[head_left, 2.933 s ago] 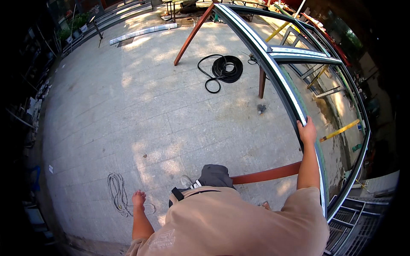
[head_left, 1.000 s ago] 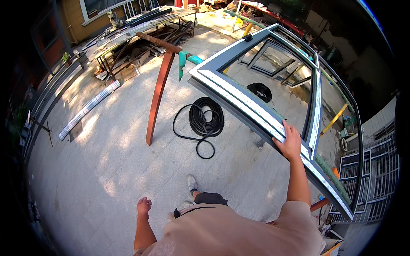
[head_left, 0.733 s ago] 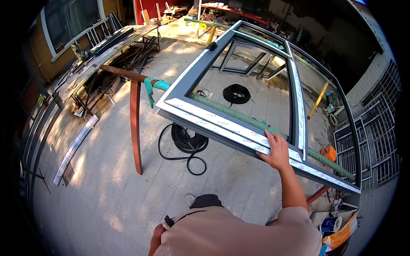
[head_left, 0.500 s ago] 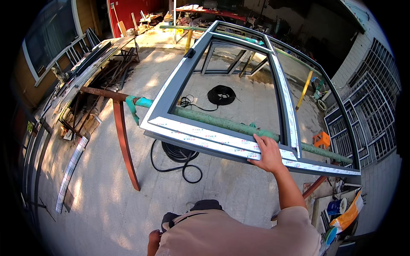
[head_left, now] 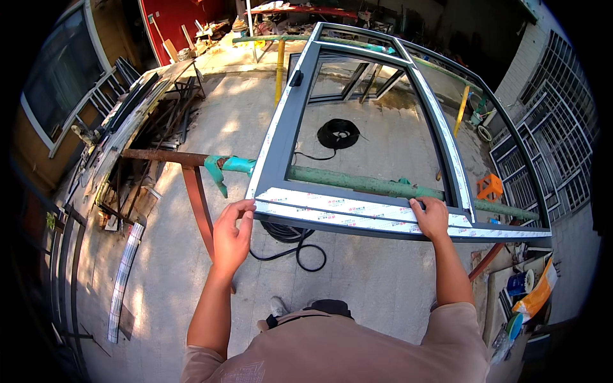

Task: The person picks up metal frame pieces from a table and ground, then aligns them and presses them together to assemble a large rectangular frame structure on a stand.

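A large grey aluminium window frame (head_left: 281,131) lies flat across green pipe trestles (head_left: 357,183) in front of me. Its near rail carries white protective film (head_left: 345,212). My right hand (head_left: 431,217) grips that near rail towards its right end. My left hand (head_left: 232,233) is at the rail's left corner, fingers curled and fingertips touching the edge. The frame has several openings divided by grey bars.
A rusty steel trestle (head_left: 191,185) stands at my left. Black cable coils lie under the frame (head_left: 338,133) and near my feet (head_left: 290,239). Metal profiles are stacked at the left (head_left: 128,121). A paint can (head_left: 520,282) and orange stool (head_left: 490,187) sit at the right.
I have walked round from the frame's side to its end, sliding my right hand along it. My left hand has risen from hanging by my side to the frame's left corner.
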### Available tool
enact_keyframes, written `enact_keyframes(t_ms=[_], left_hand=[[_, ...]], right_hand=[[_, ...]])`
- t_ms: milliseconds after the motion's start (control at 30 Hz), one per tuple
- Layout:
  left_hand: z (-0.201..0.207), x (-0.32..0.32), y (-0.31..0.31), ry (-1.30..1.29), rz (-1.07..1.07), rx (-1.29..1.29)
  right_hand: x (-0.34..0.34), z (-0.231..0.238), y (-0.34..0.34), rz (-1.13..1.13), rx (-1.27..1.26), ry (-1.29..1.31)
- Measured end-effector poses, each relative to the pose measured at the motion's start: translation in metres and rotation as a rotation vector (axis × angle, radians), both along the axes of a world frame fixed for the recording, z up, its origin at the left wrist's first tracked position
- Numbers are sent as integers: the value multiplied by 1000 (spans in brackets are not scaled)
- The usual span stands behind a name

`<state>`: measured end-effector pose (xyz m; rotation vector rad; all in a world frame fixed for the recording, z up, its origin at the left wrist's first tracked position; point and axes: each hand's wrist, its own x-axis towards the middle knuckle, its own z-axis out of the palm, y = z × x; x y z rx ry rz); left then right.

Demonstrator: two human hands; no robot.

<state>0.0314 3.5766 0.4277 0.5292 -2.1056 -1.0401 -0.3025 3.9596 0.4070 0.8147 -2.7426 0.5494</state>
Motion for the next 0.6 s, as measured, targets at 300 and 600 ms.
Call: enact_keyframes(t_ms=[300,600], left_hand=[[-17,-144,7,-138,-291,-466],[-38,-154,12,-280,-270,-550]], right_hand=[[-5,-7,-1,-29,-21,21],[-5,-8,2,-72,-4,11]])
